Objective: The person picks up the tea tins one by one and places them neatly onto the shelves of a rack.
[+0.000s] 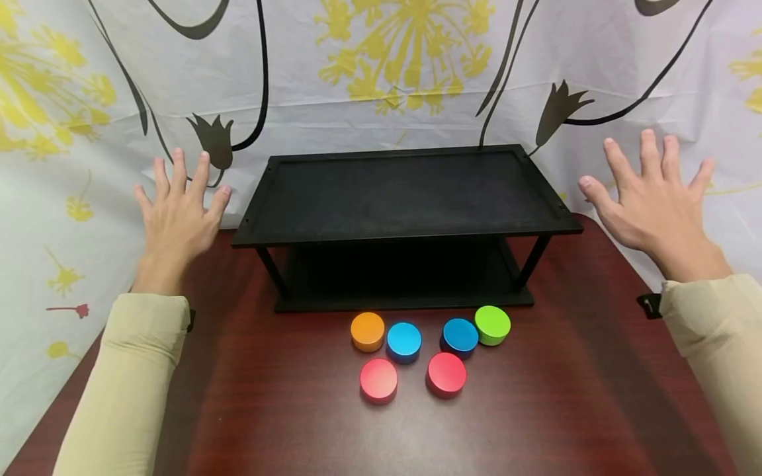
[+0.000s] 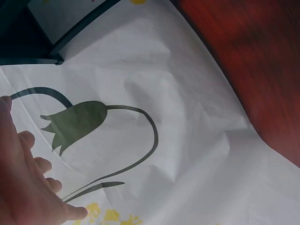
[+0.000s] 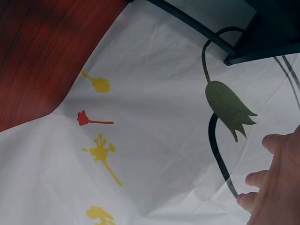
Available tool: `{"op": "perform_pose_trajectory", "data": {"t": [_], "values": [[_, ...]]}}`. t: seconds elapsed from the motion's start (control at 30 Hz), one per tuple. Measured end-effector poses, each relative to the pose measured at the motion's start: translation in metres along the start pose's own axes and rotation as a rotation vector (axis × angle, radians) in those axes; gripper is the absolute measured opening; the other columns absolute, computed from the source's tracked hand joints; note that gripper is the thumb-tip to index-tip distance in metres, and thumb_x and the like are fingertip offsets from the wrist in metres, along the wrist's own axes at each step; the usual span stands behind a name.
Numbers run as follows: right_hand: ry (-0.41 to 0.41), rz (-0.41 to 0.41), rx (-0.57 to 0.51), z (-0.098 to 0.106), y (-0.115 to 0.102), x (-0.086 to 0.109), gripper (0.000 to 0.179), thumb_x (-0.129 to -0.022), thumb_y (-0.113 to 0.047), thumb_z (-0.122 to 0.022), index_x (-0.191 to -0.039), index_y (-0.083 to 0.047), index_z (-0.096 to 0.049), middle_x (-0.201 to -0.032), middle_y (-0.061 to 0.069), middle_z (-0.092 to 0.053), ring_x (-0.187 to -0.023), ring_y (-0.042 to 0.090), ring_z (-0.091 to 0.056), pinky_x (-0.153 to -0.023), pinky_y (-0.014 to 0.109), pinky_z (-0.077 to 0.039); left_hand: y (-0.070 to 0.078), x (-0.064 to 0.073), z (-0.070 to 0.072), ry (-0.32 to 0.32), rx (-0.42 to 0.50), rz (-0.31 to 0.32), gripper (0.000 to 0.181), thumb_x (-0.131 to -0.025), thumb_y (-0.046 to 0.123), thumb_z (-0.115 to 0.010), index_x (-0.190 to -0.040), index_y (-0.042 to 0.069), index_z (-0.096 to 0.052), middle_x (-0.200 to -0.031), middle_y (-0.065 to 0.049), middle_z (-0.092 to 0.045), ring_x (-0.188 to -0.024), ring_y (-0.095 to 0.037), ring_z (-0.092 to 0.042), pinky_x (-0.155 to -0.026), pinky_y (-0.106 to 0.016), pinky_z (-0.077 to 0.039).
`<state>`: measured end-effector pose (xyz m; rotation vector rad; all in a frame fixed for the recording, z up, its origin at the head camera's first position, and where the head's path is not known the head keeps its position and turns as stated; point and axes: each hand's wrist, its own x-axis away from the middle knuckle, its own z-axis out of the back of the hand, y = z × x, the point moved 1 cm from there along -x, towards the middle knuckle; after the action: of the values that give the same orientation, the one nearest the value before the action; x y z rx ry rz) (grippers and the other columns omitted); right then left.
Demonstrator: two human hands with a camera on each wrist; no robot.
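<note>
My left hand (image 1: pixel 180 221) is held up left of the black two-level shelf (image 1: pixel 393 195), fingers straight and spread, holding nothing. On the shelf's other side my right hand (image 1: pixel 657 198) is likewise raised with spread fingers and touches nothing. In front of the shelf lie several round caps or discs: an orange one (image 1: pixel 367 332), a light blue one (image 1: pixel 404 342), a darker blue one (image 1: pixel 460 337) and a green one (image 1: pixel 492 325). Nearer to me are two red discs, one on the left (image 1: pixel 378 381) and one on the right (image 1: pixel 446 375). The green disc and the darker blue one appear close together.
A dark red wooden table (image 1: pixel 286 410) carries the shelf and discs. Behind and at the sides hangs a white curtain (image 1: pixel 286 59) printed with flowers. The shelf's lower level (image 1: pixel 393 271) sits under its top, between slanted posts.
</note>
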<state>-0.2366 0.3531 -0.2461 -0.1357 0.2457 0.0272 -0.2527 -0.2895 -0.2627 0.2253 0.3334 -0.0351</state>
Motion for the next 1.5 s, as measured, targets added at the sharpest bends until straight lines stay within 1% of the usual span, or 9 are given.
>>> {"op": "perform_pose_trajectory", "data": {"t": [0.27,0.4,0.53,0.67,0.8,1.0,1.2,1.37,1.5], "values": [[0.025,0.032,-0.01,0.006,-0.009,0.006,0.076,-0.101,-0.061,-0.028,-0.161,-0.023,-0.004,-0.164,0.019,0.016,-0.148,0.044,0.017,-0.101,0.077,0.018,0.007,0.003,0.004,-0.01,0.031,-0.033,0.069,-0.104,0.058,-0.022,-0.161,0.025,-0.003,-0.165,-0.013,0.01,-0.15,-0.038,0.015,-0.107,-0.075,0.008],[0.05,0.06,-0.008,0.01,-0.016,0.009,0.075,-0.101,-0.06,-0.031,-0.162,-0.023,-0.007,-0.164,0.019,0.013,-0.148,0.044,0.014,-0.102,0.077,0.015,0.013,0.006,0.006,-0.008,0.067,-0.067,0.067,-0.104,0.056,-0.023,-0.161,0.026,-0.004,-0.166,-0.011,0.007,-0.151,-0.037,0.011,-0.108,-0.075,0.005],[0.072,0.084,0.005,0.011,-0.023,0.013,0.076,-0.101,-0.059,-0.034,-0.162,-0.022,-0.009,-0.164,0.021,0.009,-0.149,0.045,0.011,-0.102,0.077,0.013,0.019,0.01,0.008,-0.03,0.097,-0.116,0.066,-0.105,0.055,-0.025,-0.161,0.027,-0.005,-0.167,-0.01,0.006,-0.151,-0.035,0.008,-0.109,-0.074,0.004],[0.103,0.111,0.01,0.01,-0.029,0.018,0.076,-0.1,-0.059,-0.037,-0.161,-0.022,-0.012,-0.165,0.021,0.004,-0.149,0.044,0.007,-0.103,0.076,0.01,0.024,0.014,0.009,-0.049,0.152,-0.165,0.064,-0.105,0.053,-0.028,-0.161,0.028,-0.009,-0.167,-0.01,0.001,-0.152,-0.035,0.003,-0.111,-0.071,0.0],[0.14,0.153,0.015,0.01,-0.038,0.025,0.075,-0.1,-0.057,-0.041,-0.161,-0.021,-0.016,-0.164,0.022,-0.001,-0.149,0.043,0.002,-0.104,0.075,0.006,0.028,0.019,0.01,-0.09,0.23,-0.21,0.064,-0.105,0.052,-0.032,-0.161,0.029,-0.01,-0.167,-0.008,-0.002,-0.152,-0.036,-0.001,-0.114,-0.068,-0.005],[0.192,0.215,0.03,0.012,-0.053,0.035,0.071,-0.101,-0.053,-0.043,-0.159,-0.019,-0.023,-0.164,0.021,-0.008,-0.149,0.042,-0.006,-0.106,0.072,0.001,0.033,0.027,0.009,-0.163,0.299,-0.203,0.07,-0.103,0.055,-0.039,-0.16,0.03,-0.01,-0.167,0.002,-0.004,-0.152,-0.03,-0.007,-0.112,-0.069,-0.012],[0.2,0.259,0.033,0.006,-0.064,0.043,0.071,-0.1,-0.051,-0.045,-0.159,-0.018,-0.025,-0.163,0.022,-0.01,-0.149,0.042,-0.008,-0.108,0.071,0.0,0.036,0.032,0.004,-0.195,0.313,-0.23,0.078,-0.1,0.053,-0.049,-0.161,0.021,-0.013,-0.167,-0.003,-0.008,-0.152,-0.028,-0.01,-0.115,-0.062,-0.014],[0.211,0.295,0.031,0.0,-0.069,0.05,0.072,-0.099,-0.051,-0.049,-0.159,-0.019,-0.027,-0.163,0.022,-0.013,-0.149,0.041,-0.009,-0.109,0.07,0.0,0.038,0.035,-0.001,-0.221,0.303,-0.216,0.088,-0.096,0.056,-0.055,-0.161,0.015,-0.012,-0.167,-0.006,-0.01,-0.152,-0.029,-0.011,-0.117,-0.058,-0.014],[0.244,0.338,0.033,-0.003,-0.071,0.055,0.073,-0.097,-0.052,-0.052,-0.158,-0.018,-0.029,-0.161,0.022,-0.018,-0.148,0.04,-0.012,-0.11,0.069,-0.002,0.038,0.036,-0.004,-0.231,0.293,-0.21,0.093,-0.093,0.057,-0.059,-0.16,0.012,-0.012,-0.166,-0.008,-0.011,-0.152,-0.03,-0.011,-0.118,-0.056,-0.014]]}}
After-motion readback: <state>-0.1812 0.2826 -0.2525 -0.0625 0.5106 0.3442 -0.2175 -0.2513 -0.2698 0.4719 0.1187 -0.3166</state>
